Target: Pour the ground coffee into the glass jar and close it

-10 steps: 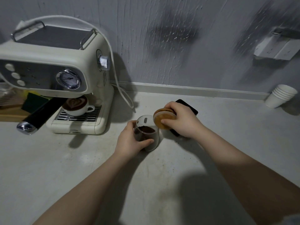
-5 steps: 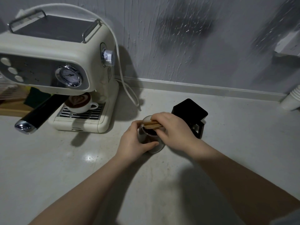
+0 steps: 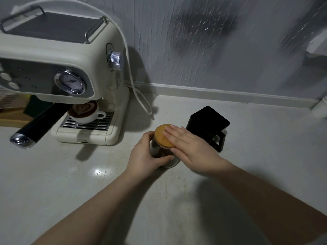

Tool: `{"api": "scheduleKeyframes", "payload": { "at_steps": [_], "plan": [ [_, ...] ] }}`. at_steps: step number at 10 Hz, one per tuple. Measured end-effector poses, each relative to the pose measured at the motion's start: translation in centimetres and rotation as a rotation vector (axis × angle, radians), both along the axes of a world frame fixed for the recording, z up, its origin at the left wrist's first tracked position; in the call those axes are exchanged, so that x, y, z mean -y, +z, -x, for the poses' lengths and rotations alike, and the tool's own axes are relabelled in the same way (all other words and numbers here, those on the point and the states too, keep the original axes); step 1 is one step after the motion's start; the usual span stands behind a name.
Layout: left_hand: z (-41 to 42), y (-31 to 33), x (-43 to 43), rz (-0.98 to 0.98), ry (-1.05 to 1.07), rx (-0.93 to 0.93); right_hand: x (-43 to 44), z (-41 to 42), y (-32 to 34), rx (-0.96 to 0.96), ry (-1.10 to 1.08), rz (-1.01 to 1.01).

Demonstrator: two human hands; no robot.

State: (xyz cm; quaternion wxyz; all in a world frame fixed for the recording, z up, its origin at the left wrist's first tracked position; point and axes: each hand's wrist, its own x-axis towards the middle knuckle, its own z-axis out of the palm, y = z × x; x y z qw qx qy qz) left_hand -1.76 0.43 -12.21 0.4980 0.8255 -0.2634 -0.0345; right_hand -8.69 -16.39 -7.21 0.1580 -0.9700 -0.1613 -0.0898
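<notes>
The glass jar [image 3: 157,151] with dark ground coffee inside stands on the counter at the middle. A round wooden lid [image 3: 161,135] sits on its mouth. My left hand [image 3: 143,156] is wrapped around the jar's left side. My right hand [image 3: 191,149] lies flat across the right part of the lid with its fingers straight, pressing on it rather than gripping. A black square coffee container [image 3: 208,124] with a handle stands just behind my right hand.
A cream espresso machine [image 3: 58,64] stands at the back left, with a latte cup [image 3: 85,112] on its drip tray and a black portafilter handle [image 3: 35,128] sticking out forward. Its white cord [image 3: 139,96] trails by the wall. Paper cups [image 3: 321,110] sit at the far right edge.
My right hand brought the wooden lid from beside the jar onto its mouth, then opened flat on top of it. My left hand kept hold of the jar.
</notes>
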Motion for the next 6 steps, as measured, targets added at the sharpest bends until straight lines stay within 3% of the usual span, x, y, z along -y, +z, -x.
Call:
{"api": "scheduleKeyframes", "payload": {
  "at_steps": [3,5,6],
  "plan": [
    [-0.2,0.1,0.0,-0.008,-0.042,0.012,-0.1,0.1,-0.3,-0.030,-0.039,-0.007],
    [-1.9,2.6,-0.4,-0.289,-0.170,0.086,-0.5,-0.3,2.7,-0.177,-0.077,-0.046],
    [-2.9,4.8,-1.1,-0.425,-0.236,0.043,0.0,-1.3,5.5,-0.285,-0.104,0.083]
  ]
}}
